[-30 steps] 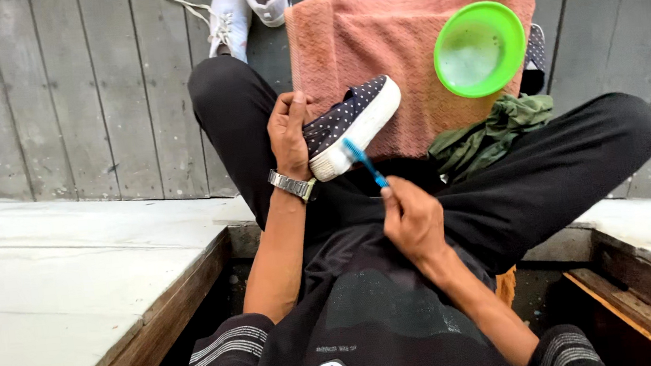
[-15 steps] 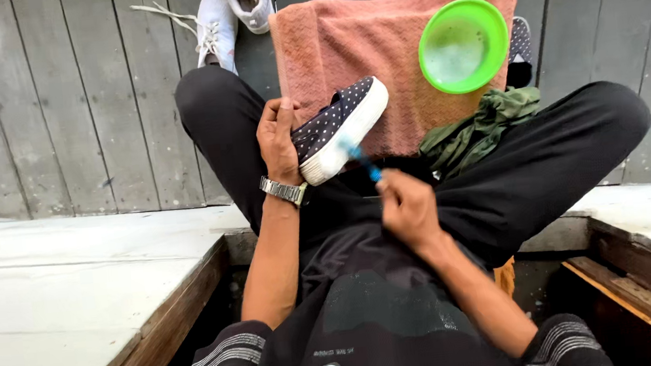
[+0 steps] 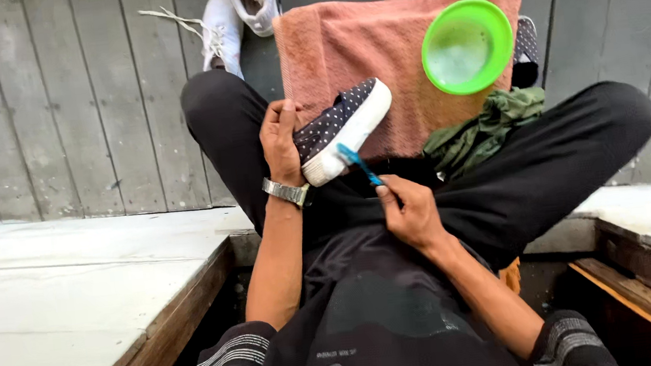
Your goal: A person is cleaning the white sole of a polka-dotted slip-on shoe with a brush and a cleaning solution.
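Observation:
My left hand [image 3: 280, 142], with a metal watch on the wrist, grips a dark polka-dot shoe [image 3: 341, 128] with a thick white sole, held over my crossed legs. My right hand [image 3: 409, 212] holds a blue toothbrush [image 3: 358, 162]; its head touches the white sole near the shoe's end. A pink towel [image 3: 376, 51] lies on the wooden floor behind the shoe. A green plastic bowl [image 3: 466, 46] sits on the towel to the right, with something pale inside.
A crumpled green cloth [image 3: 479, 130] lies by my right knee. Two white sneakers [image 3: 234, 17] rest on the grey planks at the top. Another dotted shoe [image 3: 524, 48] peeks from behind the bowl. Pale raised ledges [image 3: 73, 287] flank me on both sides.
The brush head has stayed against the white sole while my right hand shifted slightly along it. The view has moved a little; the shoe stays in my left hand.

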